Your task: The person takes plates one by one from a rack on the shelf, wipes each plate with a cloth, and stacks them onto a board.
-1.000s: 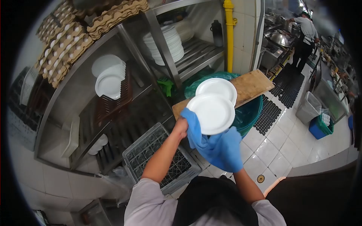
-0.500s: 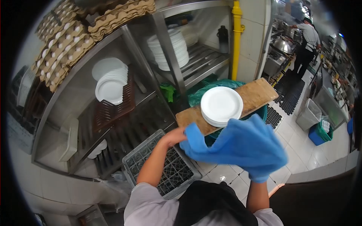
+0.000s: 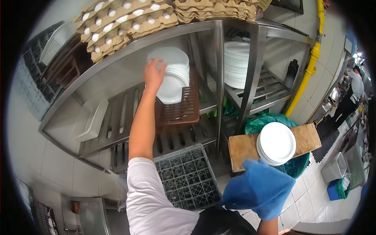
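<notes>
My left hand (image 3: 155, 74) reaches into the steel shelf, its fingers curved and apart at the upper edge of white plates (image 3: 171, 89). Whether the fingertips touch a plate I cannot tell. These plates stand tilted in a row in a brown plastic basket (image 3: 190, 105). A blue cloth (image 3: 260, 188) drapes over my right hand (image 3: 269, 225), which holds it; the fingers are hidden underneath, and only the wrist shows. Just beyond the cloth, a short stack of white plates (image 3: 277, 143) rests on a wooden board (image 3: 243, 149).
Below the shelf sits a grey glass rack (image 3: 188, 176). A tall plate stack (image 3: 236, 64) stands on the right shelf. Egg trays (image 3: 129, 23) are piled on top. Beneath the board is a green-lined bin (image 3: 299, 166). Another person (image 3: 354, 90) stands far right.
My left hand has let go of the blue cloth and moved up to the plates in the basket. The cloth now hangs from my right hand alone. My view has turned left.
</notes>
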Available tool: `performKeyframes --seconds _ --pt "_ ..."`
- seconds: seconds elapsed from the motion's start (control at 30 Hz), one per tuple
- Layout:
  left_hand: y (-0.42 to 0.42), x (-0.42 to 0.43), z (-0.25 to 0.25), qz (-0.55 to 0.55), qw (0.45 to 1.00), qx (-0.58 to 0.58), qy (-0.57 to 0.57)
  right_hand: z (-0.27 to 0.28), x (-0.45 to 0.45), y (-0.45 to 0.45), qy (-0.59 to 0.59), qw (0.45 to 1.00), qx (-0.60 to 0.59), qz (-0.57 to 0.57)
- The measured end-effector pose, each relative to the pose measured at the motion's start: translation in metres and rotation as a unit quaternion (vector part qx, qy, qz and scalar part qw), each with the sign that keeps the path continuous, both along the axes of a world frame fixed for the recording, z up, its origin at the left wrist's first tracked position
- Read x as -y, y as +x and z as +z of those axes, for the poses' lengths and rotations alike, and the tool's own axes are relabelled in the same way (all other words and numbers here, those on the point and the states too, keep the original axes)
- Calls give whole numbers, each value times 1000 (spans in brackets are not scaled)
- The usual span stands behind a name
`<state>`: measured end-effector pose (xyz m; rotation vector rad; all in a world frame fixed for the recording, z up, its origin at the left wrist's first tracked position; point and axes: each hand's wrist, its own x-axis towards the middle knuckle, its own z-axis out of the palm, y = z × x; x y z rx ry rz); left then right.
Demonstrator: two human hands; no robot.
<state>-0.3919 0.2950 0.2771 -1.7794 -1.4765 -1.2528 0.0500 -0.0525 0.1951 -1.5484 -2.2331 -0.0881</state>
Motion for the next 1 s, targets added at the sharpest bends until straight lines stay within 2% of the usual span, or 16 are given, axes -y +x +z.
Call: performKeyframes --seconds 0.03,0.13,0.2,0.23,0.27,0.33,0.43,0.57,0.63,0.67,0.73,0.77,0.87,0.9,0.97,1.0 --pt "-6 -20 7 30 997 -33 55 1 -3 -6 -1 1000 9 13" --pt "-8 -72 25 111 991 -67 19 -10 -6 -9 -2 999 29 25" --pt "-13 -106 32 132 985 -111 -14 -33 -1 5 -343 936 9 -72" --pt "-16 -118 35 160 973 -160 -51 -32 6 6 -339 937 8 -83" --pt "-18 -128 36 151 975 -159 -47 -27 16 7 -310 923 -187 -126" --pt "-20 -137 37 216 953 -198 -72 -47 34 5 -178 808 -535 -173" --pt "-27 -139 36 160 965 -178 -105 -57 28 14 -171 854 -469 -146" --pt "-45 -120 24 134 979 -147 -48 -46 11 -6 -63 815 -549 -177" --pt "-55 -105 28 146 978 -132 66 -51 8 0 -149 902 -351 -202" --pt "-59 -94 27 154 977 -136 60 -51 5 1 -158 902 -351 -195" --pt "-54 -61 31 116 979 -120 120 -27 -8 -3 -72 982 -96 -143" --pt "-50 -40 33 122 978 -123 120 -35 -10 4 -73 983 -99 -137" --pt "-17 43 37 -13 939 -198 282 -75 -23 38 145 977 -31 -152" --pt "3 76 39 -35 921 -219 320 -65 -22 36 145 978 -35 -149" --pt "40 146 30 -73 937 -185 286 -26 -27 24 180 963 101 -175" --pt "59 176 25 -93 951 -133 263 -22 -33 19 236 925 198 -221"
